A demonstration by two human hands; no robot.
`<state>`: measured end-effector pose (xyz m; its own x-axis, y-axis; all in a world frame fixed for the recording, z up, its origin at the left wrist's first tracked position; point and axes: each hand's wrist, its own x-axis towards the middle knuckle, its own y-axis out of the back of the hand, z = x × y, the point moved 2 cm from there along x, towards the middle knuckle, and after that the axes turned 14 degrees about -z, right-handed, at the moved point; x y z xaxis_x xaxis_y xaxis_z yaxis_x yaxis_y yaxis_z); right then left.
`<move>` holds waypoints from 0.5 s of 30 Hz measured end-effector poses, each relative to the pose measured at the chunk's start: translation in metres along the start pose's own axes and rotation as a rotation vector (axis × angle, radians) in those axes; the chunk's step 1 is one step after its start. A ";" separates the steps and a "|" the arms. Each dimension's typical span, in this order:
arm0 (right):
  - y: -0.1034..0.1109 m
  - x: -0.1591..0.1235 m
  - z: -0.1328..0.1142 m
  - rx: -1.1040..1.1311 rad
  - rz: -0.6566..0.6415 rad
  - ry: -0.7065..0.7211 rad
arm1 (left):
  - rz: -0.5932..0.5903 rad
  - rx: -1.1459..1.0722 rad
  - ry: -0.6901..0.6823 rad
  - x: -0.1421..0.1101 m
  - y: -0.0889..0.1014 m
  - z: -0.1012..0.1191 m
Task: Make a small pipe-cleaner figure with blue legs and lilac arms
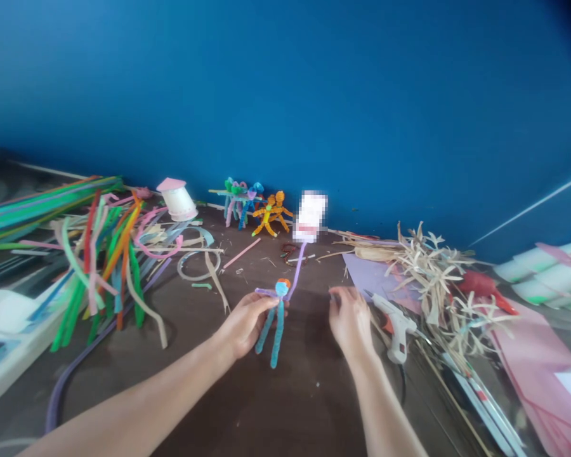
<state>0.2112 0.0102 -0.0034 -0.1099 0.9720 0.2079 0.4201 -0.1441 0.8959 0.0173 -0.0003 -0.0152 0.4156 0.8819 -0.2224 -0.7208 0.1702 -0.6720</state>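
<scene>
My left hand (248,325) is closed on a pipe-cleaner figure (276,331) at the middle of the table. The figure has two teal legs hanging down, a light blue and orange top, and a short purple arm to the left. From its other side a long purple stem (297,271) runs upward toward a blurred white and pink card (309,217). To the right, my right hand (351,317) hovers over the dark table, fingers bent, thumb and forefinger slightly apart, with nothing visible in them. Beside it lies a white glue gun (394,325).
Several finished pipe-cleaner figures (268,217) stand by the blue wall. Loose coloured pipe cleaners (118,254) and a small white tower with a pink roof (177,198) are at left. Dried star-shaped strips (431,270), a lilac sheet (368,274) and pink sheets (535,349) lie at right.
</scene>
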 end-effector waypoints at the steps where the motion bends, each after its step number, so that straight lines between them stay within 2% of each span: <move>1: 0.002 0.000 -0.003 0.085 0.034 0.024 | -0.010 0.006 -0.002 0.000 0.000 0.000; 5: 0.003 -0.007 -0.028 0.375 0.046 0.191 | -0.090 0.036 -0.013 0.002 -0.002 -0.001; 9: -0.002 -0.013 -0.045 0.364 -0.020 0.284 | -0.126 0.034 0.007 0.002 -0.005 -0.002; 15: -0.005 -0.012 -0.042 0.354 -0.040 0.289 | -0.130 -0.038 0.079 0.000 -0.004 -0.004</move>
<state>0.1731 -0.0088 0.0059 -0.3581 0.8763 0.3223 0.6867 0.0133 0.7268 0.0226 -0.0026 -0.0151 0.5472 0.8161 -0.1859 -0.6376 0.2625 -0.7243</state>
